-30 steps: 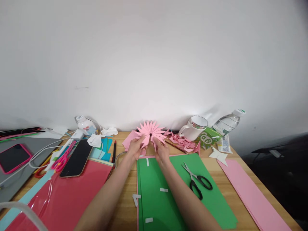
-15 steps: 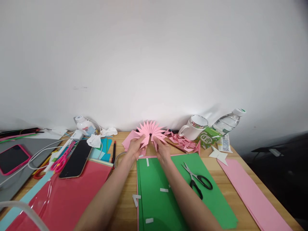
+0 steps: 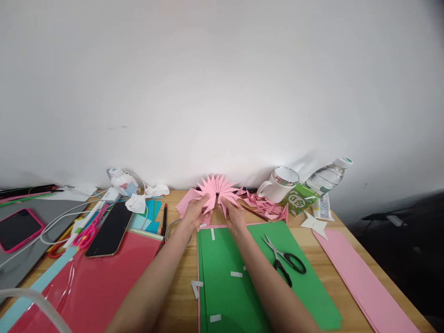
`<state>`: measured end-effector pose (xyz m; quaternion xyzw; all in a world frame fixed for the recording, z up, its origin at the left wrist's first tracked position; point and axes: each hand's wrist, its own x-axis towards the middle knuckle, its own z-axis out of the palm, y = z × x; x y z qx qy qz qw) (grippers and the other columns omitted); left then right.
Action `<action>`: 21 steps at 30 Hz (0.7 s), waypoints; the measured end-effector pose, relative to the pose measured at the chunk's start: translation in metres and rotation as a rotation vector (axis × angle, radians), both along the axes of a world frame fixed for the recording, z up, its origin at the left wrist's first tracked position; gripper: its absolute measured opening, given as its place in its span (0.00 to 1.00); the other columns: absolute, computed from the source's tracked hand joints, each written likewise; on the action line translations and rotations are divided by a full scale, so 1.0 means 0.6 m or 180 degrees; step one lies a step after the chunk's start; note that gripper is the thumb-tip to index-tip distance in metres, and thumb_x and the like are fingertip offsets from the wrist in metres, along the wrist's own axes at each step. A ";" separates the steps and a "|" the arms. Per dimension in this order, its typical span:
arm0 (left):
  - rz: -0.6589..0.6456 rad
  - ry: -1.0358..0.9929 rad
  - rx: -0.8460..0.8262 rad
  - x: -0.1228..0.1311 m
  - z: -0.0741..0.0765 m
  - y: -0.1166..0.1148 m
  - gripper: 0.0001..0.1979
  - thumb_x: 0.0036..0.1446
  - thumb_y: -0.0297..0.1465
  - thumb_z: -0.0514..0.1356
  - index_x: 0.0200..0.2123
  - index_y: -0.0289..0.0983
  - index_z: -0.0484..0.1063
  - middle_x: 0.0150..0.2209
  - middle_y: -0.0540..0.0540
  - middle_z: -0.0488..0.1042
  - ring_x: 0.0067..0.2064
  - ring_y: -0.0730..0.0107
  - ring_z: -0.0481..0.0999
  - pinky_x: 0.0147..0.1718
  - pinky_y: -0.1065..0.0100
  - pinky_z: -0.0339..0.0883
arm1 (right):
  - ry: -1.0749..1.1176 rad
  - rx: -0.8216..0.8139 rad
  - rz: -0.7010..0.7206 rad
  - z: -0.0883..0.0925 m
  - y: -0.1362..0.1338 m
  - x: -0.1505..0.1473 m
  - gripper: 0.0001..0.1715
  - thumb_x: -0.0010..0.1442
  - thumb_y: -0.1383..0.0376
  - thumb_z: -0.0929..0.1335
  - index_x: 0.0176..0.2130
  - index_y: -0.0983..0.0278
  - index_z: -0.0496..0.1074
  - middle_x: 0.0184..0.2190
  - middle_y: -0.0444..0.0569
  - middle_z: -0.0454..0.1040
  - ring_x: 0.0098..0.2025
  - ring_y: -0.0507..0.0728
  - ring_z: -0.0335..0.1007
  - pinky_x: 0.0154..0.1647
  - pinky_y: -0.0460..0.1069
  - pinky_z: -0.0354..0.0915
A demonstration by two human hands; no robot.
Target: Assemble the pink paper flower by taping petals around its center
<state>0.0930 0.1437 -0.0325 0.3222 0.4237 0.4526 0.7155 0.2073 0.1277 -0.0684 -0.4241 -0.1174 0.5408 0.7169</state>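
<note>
A pink folded-paper flower (image 3: 218, 185) with many pointed petals fans out near the wall, with a narrow gap at its bottom. My left hand (image 3: 194, 213) pinches its lower left petals between thumb and fingers. On the other side of the gap, my right hand (image 3: 235, 215) grips the lower right petals. Both hands are closed, and some fingertips are hidden behind the paper. A sheet of pink paper (image 3: 185, 202) lies behind my left hand. Loose pink folded pieces (image 3: 265, 206) are heaped to the right of the flower.
Green paper sheets (image 3: 225, 259) with black-handled scissors (image 3: 285, 261) lie beneath my forearms. A white mug (image 3: 281, 184), a green box (image 3: 299, 199) and a water bottle (image 3: 329, 175) stand back right. Pink strips (image 3: 364, 277) lie right; a phone (image 3: 110, 229) and red folder (image 3: 114, 273) lie left.
Hardly anything differs. Both hands keep the same hold on the paper flower, and the view has shifted very slightly.
</note>
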 end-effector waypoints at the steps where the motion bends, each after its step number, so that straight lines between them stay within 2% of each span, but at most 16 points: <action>1: -0.0026 0.0001 -0.0003 0.000 0.000 -0.002 0.19 0.36 0.40 0.68 0.22 0.32 0.67 0.17 0.49 0.69 0.15 0.77 0.65 0.10 0.77 0.47 | 0.0013 0.0001 0.0013 0.001 -0.002 -0.001 0.18 0.36 0.67 0.74 0.32 0.64 0.72 0.31 0.43 0.77 0.31 0.54 0.73 0.31 0.47 0.70; 6: -0.0188 0.0007 -0.0021 -0.003 0.002 -0.024 0.18 0.41 0.41 0.66 0.24 0.31 0.69 0.18 0.46 0.71 0.17 0.74 0.68 0.11 0.76 0.53 | 0.0082 0.0006 0.0071 0.010 -0.021 -0.005 0.16 0.37 0.67 0.74 0.31 0.65 0.73 0.30 0.43 0.77 0.31 0.53 0.72 0.31 0.46 0.70; 11: -0.0283 -0.0098 0.0082 -0.019 0.019 -0.058 0.17 0.41 0.39 0.67 0.29 0.31 0.73 0.26 0.44 0.76 0.24 0.71 0.73 0.22 0.71 0.67 | 0.0106 0.0029 0.0213 0.031 -0.061 0.001 0.14 0.37 0.67 0.75 0.29 0.66 0.74 0.30 0.45 0.78 0.30 0.53 0.73 0.30 0.46 0.70; 16: -0.0555 -0.0213 0.0277 -0.041 0.037 -0.096 0.17 0.42 0.37 0.67 0.33 0.31 0.74 0.31 0.41 0.77 0.29 0.66 0.75 0.27 0.67 0.69 | 0.0071 0.0078 0.0339 0.054 -0.113 0.008 0.17 0.37 0.67 0.76 0.32 0.66 0.75 0.31 0.47 0.78 0.31 0.54 0.73 0.32 0.48 0.71; 21: -0.0099 -0.0205 0.0267 -0.045 0.037 -0.134 0.13 0.40 0.33 0.69 0.31 0.32 0.75 0.32 0.44 0.77 0.30 0.70 0.75 0.28 0.70 0.69 | -0.0147 0.0246 0.0389 0.058 -0.148 -0.005 0.18 0.37 0.66 0.75 0.32 0.65 0.74 0.33 0.46 0.78 0.33 0.53 0.73 0.37 0.47 0.69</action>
